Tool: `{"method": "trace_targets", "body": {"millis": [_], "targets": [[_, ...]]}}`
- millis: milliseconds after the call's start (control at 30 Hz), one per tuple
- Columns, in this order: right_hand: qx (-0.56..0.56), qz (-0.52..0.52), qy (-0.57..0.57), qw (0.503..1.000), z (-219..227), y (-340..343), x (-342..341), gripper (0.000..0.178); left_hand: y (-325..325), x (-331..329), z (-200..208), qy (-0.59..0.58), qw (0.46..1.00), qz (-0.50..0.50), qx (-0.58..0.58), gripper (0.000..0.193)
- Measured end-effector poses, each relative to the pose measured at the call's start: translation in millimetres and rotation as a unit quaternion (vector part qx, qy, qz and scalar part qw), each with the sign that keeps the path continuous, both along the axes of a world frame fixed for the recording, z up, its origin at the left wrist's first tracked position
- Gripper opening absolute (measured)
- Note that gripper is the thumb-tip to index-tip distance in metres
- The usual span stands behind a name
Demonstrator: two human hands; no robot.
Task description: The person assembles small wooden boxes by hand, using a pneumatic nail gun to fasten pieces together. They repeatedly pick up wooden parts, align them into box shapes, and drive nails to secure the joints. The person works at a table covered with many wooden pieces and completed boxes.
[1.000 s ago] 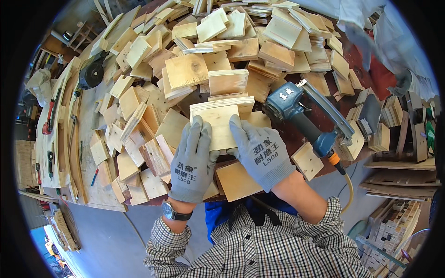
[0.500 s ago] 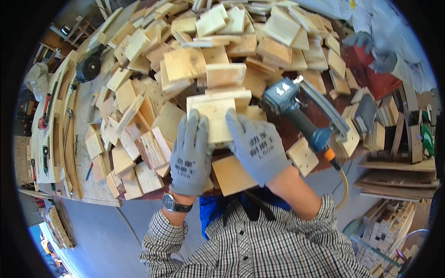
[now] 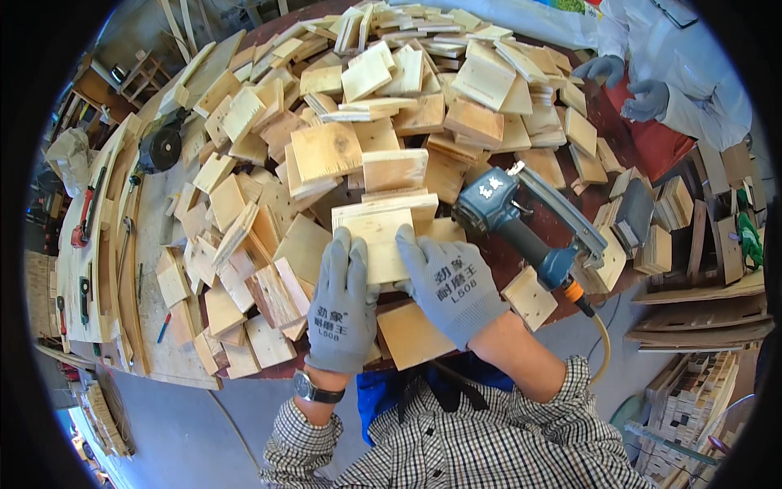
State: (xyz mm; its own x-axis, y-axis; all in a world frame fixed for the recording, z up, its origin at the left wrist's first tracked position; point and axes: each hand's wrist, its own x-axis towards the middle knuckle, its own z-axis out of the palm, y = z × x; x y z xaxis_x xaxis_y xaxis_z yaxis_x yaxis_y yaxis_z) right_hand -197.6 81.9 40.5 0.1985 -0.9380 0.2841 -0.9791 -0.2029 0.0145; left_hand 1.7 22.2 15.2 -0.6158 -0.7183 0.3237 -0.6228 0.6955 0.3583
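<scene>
Between my two gloved hands is a small rectangular wooden board (image 3: 378, 242), pale and lying flat against other blocks at the near side of the pile. My left hand (image 3: 340, 306), in a grey glove, presses its fingers along the board's left edge. My right hand (image 3: 450, 285), gloved alike, grips the right edge with the thumb side. Just beyond the board, a longer pale strip of wood (image 3: 423, 202) touches its far side. A blue-and-black pneumatic nail gun (image 3: 521, 236) lies to the right of my right hand. Under my wrists rests a loose wooden block (image 3: 415, 334).
A large heap of wooden blocks (image 3: 326, 151) covers the table. An air hose (image 3: 603, 350) runs from the nail gun over the near edge. At far right, another person's gloved hands (image 3: 648, 102) hover by red material. Left lie a black tool (image 3: 163, 143) and long wooden strips (image 3: 122, 244).
The whole scene sits lower in the picture as my view tilts up. My hands keep their hold on the board. The other person's hands have moved slightly left.
</scene>
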Motion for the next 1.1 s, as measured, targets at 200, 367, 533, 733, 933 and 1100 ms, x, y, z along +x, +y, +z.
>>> {"method": "trace_targets", "body": {"millis": [200, 367, 533, 733, 933, 1100], "targets": [[0.014, -0.019, -0.030, 0.999, -4.4, -1.6, 1.3, 0.052, -4.8, 7.0, 5.9, -0.003, 1.000, -0.016, -0.001, 0.056], [0.044, -0.021, -0.047, 0.998, -2.7, 1.7, -1.8, 0.054, -3.5, 9.9, 14.3, -0.030, 0.999, -0.001, -0.033, 0.052], [0.078, 0.030, -0.072, 0.994, -7.1, 2.9, -23.6, 0.060, -2.2, 12.8, 3.6, 0.021, 0.999, 0.009, -0.040, 0.047], [0.142, 0.060, -0.256, 0.954, -10.7, -6.1, -44.3, 0.059, -4.3, 15.3, 4.2, 0.027, 0.999, 0.011, -0.038, 0.042], [0.078, 0.052, -0.229, 0.969, -12.8, -3.8, -41.8, 0.055, -4.0, 11.2, 6.8, 0.001, 0.999, 0.004, -0.053, 0.048], [0.041, 0.051, -0.100, 0.993, -8.7, -10.1, -41.0, 0.042, -3.0, 16.5, 3.7, 0.031, 0.999, 0.010, -0.025, 0.055]]}}
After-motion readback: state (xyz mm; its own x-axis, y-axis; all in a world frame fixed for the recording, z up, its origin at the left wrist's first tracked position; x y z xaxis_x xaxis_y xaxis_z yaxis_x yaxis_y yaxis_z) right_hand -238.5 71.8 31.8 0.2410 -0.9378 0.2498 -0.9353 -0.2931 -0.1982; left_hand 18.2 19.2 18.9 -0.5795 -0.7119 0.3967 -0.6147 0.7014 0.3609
